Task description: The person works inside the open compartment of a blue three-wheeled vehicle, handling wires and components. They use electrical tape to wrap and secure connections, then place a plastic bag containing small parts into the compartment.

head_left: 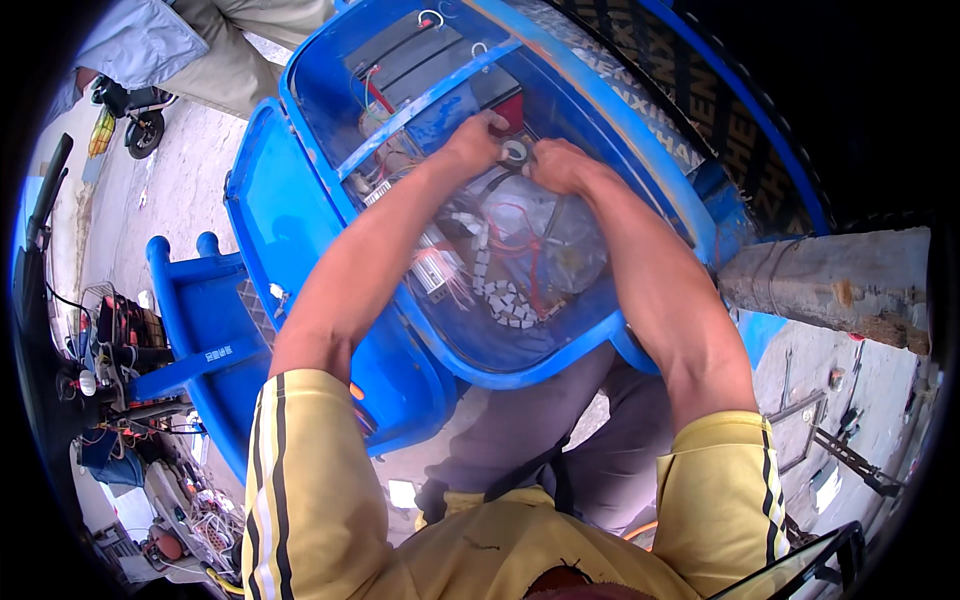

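Note:
Both hands reach into a deep blue open box (470,375). My left hand (472,145) is closed, its fingertips bent over at the edge of a dark battery block; what they pinch is hidden. Close by on its right, my right hand (562,165) is closed with thumb and fingers together at a small ring (514,152) that looks like a roll of tape with a pale core. Below the hands lie a clear plastic bag (570,245), red wires (515,235) and several white connectors (510,303). A silver finned controller (437,268) rests beside my left forearm.
A blue metal bar (430,108) crosses the box above dark batteries (430,55). The box's blue lid (290,210) hangs open on the left. At right a wooden post (830,285) juts out. Another person's trouser leg (225,70) stands at the far left, near a parked scooter (140,115).

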The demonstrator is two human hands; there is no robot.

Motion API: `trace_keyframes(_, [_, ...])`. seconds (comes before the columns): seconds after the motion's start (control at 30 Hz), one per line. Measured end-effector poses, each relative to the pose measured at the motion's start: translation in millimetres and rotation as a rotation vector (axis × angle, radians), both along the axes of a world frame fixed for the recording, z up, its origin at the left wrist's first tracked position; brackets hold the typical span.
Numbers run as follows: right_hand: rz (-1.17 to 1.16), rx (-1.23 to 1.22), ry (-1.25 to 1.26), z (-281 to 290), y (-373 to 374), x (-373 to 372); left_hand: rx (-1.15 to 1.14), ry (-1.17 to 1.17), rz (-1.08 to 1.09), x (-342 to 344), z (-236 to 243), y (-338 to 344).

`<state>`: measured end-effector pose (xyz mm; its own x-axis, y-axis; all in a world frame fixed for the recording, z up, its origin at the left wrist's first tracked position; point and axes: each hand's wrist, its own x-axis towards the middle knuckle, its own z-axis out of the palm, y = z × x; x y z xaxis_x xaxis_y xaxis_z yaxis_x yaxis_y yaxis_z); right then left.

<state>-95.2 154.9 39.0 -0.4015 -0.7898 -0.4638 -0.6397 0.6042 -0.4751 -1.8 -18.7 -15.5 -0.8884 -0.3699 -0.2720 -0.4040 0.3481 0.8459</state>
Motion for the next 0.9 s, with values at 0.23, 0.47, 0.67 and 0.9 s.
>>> trace_keyframes(0.23, [-0.034, -0.011, 0.004, 5.2, 4.8, 3.4, -0.153, -0.191, -0.07, 2.1, 19.1, 15.3])
trace_keyframes(0.47, [0.018, 0.044, 0.024, 12.7, 2.4, 4.1, -0.286, -0.02, -0.122, 5.7, 16.1, 21.9])
trace_keyframes(0.67, [0.004, 0.033, 0.05, 8.0, 0.8, 5.2, -0.313, -0.092, -0.128, 7.0, 12.0, 19.5])
trace_keyframes(0.9, [-0.022, 0.039, 0.015, 0.2, 1.3, 2.2, -0.162, -0.102, -0.346, 10.1, 16.6, 20.6])
